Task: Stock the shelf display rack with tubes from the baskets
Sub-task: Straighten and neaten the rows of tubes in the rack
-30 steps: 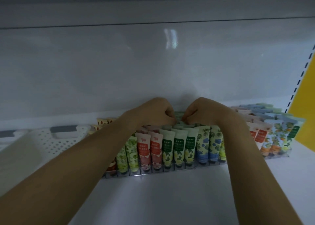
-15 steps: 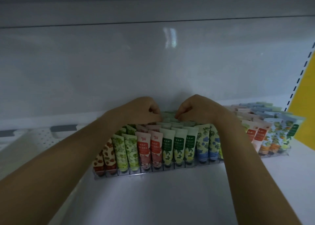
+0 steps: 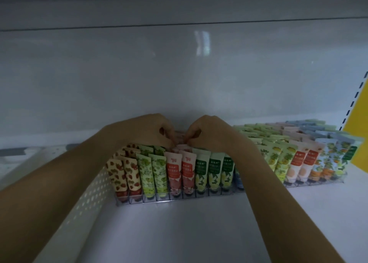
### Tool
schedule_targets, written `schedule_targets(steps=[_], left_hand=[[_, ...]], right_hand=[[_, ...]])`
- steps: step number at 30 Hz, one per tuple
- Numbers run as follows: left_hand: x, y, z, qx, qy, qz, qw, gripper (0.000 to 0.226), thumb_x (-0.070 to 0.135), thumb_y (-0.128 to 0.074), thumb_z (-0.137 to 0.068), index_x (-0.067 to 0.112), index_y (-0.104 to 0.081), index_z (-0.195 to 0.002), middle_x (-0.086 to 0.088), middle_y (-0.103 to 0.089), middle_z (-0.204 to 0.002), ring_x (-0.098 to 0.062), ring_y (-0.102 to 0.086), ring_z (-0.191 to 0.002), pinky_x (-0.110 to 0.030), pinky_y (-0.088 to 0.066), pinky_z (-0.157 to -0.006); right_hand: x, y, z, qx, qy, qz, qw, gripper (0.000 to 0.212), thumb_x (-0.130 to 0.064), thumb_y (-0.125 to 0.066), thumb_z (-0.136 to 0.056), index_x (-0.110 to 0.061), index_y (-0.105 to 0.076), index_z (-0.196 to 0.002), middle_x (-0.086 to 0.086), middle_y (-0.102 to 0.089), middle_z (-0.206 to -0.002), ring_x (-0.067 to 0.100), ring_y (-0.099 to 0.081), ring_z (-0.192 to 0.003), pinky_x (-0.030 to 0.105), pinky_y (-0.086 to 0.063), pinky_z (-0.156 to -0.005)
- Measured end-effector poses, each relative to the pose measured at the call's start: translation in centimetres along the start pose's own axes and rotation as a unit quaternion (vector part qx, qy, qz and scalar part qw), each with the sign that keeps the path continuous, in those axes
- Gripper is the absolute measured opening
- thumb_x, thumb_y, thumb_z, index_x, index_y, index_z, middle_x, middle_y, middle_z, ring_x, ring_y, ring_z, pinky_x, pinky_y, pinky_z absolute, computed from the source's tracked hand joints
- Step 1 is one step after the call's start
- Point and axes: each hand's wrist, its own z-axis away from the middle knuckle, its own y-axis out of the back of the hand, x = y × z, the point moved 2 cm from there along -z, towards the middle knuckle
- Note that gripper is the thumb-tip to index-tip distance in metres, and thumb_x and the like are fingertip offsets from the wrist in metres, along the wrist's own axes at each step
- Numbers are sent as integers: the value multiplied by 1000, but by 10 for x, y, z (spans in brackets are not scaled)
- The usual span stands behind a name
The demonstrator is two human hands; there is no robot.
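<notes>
My left hand and right hand meet over the back rows of the display rack, fingers curled narrow, pinching the tops of the pink tubes there. The rack stands mid-shelf, with a white basket just beside its left end.

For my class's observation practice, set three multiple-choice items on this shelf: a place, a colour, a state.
1. The white perforated basket lies: A left of the near rack; B right of it; C on top of it.
2. The panel at far right is: A red; B yellow; C black.
3. The left hand and right hand are: A flat on the shelf; B lifting the basket; C curled onto the pink tubes.
Answers: 1 A, it borders the rack's left end; 2 B, plainly yellow; 3 C, fingers meet over that row.
</notes>
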Motion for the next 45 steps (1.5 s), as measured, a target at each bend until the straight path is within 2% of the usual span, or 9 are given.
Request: schedule_targets(steps=[3, 5, 12, 21, 26, 31, 35, 40, 45], left_hand=[[-1, -1, 0, 4, -2, -11, 1000, 25, 23, -71, -79, 43, -62, -68, 2, -68, -89, -17, -62, -83, -32, -50, -76], [-1, -3, 1, 7, 0, -22, 1000, 23, 25, -72, -78, 42, -61, -67, 1, -68, -89, -17, -63, -81, -36, -52, -78], [-3, -4, 0, 15, 10, -29, 999, 22, 29, -72, -78, 40, -58, -66, 4, -66, -83, -10, -60, -75, -30, -49, -75], [-6, -4, 2, 15, 15, -24, 999, 17, 26, -70, -79, 35, -60, -68, 4, -65, -82, -11, -60, -75, -35, -50, -77], [-8, -1, 4, 22, 15, -8, 1000, 13, 22, -68, -81, 32, -63, -76, 8, -63, -85, -7, -58, -75, -28, -50, -74], [-11, 1, 6, 30, 18, -21, 999, 6, 22, -65, -84, 22, -68, -88, 9, -63, -87, -3, -56, -75, -20, -45, -70], [-14, 6, 9, 60, 16, -22, 998, 11, 17, -58, -88, 25, -64, -85, 12, -60, -85, 1, -53, -73, -13, -39, -62], [-19, 8, 18, 30, 8, -10, 999, 25, 10, -62, -85, 34, -60, -77, 8, -63, -92, 1, -55, -71, -20, -45, -69], [-17, 4, 19, 23, 21, -17, 999, 15, 27, -71, -79, 34, -59, -72, 9, -64, -85, -2, -56, -69, -28, -48, -71]], right_hand=[[-2, -3, -2, -22, -10, 17, 1000, 17, -16, -59, -86, -15, -73, -95, 7, -70, -99, 22, -64, -92, 33, -52, -85], [-3, -3, -2, -24, -11, 18, 999, 17, -17, -59, -86, -14, -73, -96, 8, -70, -99, 23, -64, -93, 33, -51, -85], [-5, -1, 1, -15, -11, 14, 1000, 19, -12, -59, -85, -15, -73, -98, 5, -70, -101, 20, -63, -93, 27, -50, -83], [-6, 0, 2, -15, -1, 12, 1000, 19, -13, -58, -86, -17, -73, -97, 3, -70, -100, 18, -62, -92, 25, -49, -80], [-9, 10, 6, 0, 18, 3, 1000, 18, -16, -60, -87, -11, -72, -100, 0, -64, -92, 2, -51, -70, -1, -35, -55], [-11, 9, 8, -27, 24, 6, 999, 19, -22, -64, -84, -9, -73, -95, 5, -70, -96, 18, -62, -87, 5, -37, -55], [-15, 13, 11, -44, 31, 1, 999, 16, -18, -63, -85, -12, -73, -97, -10, -61, -81, -1, -51, -67, -1, -36, -55], [-9, 19, 13, -22, 21, -15, 999, 15, -18, -63, -85, -15, -72, -96, -11, -58, -80, -7, -48, -66, -6, -35, -57], [-9, 16, 12, -27, 14, -24, 999, 16, -17, -63, -85, -14, -72, -98, -15, -55, -76, -7, -47, -65, -6, -35, -54]])
